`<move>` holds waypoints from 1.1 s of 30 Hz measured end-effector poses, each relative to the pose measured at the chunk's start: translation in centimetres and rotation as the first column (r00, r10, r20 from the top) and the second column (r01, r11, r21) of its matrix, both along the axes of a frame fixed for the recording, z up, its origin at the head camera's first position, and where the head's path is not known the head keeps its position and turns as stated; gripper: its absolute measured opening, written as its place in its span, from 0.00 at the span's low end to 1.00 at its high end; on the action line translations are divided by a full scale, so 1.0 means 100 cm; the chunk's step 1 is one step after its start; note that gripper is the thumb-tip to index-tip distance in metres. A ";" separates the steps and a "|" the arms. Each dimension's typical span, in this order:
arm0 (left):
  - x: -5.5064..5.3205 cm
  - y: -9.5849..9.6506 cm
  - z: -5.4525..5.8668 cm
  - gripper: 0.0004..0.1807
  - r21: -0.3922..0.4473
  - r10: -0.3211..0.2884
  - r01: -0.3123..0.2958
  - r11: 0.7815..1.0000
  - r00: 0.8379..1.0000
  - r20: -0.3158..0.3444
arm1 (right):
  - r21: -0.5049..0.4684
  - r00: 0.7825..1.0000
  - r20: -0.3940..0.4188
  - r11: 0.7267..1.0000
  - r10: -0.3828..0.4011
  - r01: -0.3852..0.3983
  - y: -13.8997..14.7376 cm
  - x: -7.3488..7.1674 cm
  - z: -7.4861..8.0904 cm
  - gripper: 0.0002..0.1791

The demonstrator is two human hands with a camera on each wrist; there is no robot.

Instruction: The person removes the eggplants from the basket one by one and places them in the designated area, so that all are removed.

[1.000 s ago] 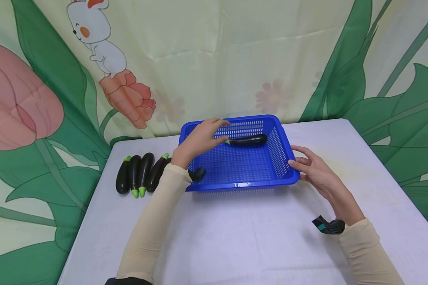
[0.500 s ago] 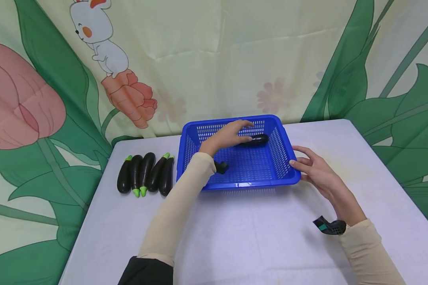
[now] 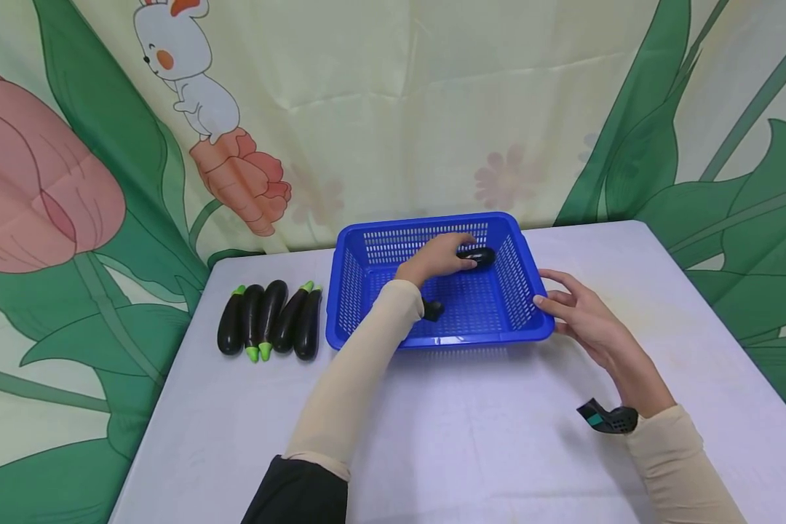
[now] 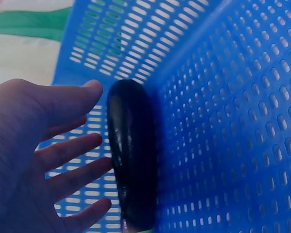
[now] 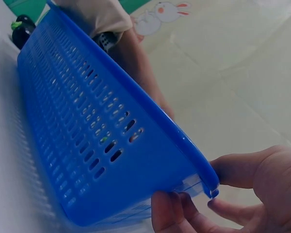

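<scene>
Inside a blue plastic basket (image 3: 461, 340) with slotted walls lies one dark, glossy eggplant (image 3: 482, 257). My left hand (image 3: 437, 257) is in the basket at this eggplant, covering its stem end in the head view. In the left wrist view, the fingers and thumb of the left hand (image 4: 48, 141) are spread along one side of the eggplant (image 4: 131, 150), some fingertips at its skin, not wrapped round it. At the basket's right end, my right hand (image 3: 583, 316) holds the rim, thumb on top and fingers below, as the right wrist view also shows.
Several eggplants (image 3: 308, 325) lie side by side on the white-covered table (image 3: 471, 429), left of the basket. Behind the table hangs a cloth backdrop (image 3: 393, 124) printed with plants and a rabbit. Each wrist wears a black camera mount (image 3: 608, 418).
My left hand has moved right and down into the basket to the eggplant there. The right hand has stayed at the rim, and the basket sits about where it was.
</scene>
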State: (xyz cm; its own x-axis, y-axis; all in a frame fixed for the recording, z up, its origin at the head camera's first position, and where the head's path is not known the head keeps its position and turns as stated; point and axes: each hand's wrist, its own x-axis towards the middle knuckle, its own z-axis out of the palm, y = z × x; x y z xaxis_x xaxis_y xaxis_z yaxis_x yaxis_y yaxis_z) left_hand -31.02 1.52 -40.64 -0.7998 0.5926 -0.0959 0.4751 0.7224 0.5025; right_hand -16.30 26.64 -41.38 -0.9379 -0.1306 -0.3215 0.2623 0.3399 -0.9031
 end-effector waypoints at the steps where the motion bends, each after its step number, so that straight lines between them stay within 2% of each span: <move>1: 0.000 0.001 -0.001 0.29 -0.005 0.007 -0.007 1.000 1.000 0.002 | -0.002 1.000 -0.002 1.000 0.001 -0.001 0.000 0.000 0.000 0.46; 9: 0.001 0.013 -0.006 0.27 -0.096 0.023 -0.032 0.995 0.996 -0.091 | -0.028 1.000 -0.012 1.000 0.000 -0.001 0.002 0.001 0.000 0.46; 14: 0.003 0.017 -0.008 0.25 -0.138 0.033 -0.051 0.989 0.992 -0.126 | -0.019 1.000 -0.003 1.000 0.000 0.000 0.003 0.001 -0.001 0.47; 22: 0.003 0.019 -0.013 0.27 -0.176 0.034 -0.061 0.983 0.988 -0.153 | -0.024 1.000 -0.001 1.000 0.003 -0.003 0.003 0.001 0.000 0.47; 33: 0.003 0.016 -0.016 0.27 -0.174 0.026 -0.048 0.984 0.992 -0.127 | -0.033 1.000 0.001 0.999 0.005 -0.005 -0.001 0.001 0.003 0.46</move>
State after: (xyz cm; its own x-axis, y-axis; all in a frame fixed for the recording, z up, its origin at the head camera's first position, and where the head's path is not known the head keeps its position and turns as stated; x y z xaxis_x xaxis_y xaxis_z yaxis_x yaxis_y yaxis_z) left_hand -30.67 3.15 -42.23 -0.8332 0.5448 -0.0951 0.4966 0.8127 0.3049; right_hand -16.20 26.58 -41.10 -0.9369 -0.1460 -0.3177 0.2612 0.3118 -0.9136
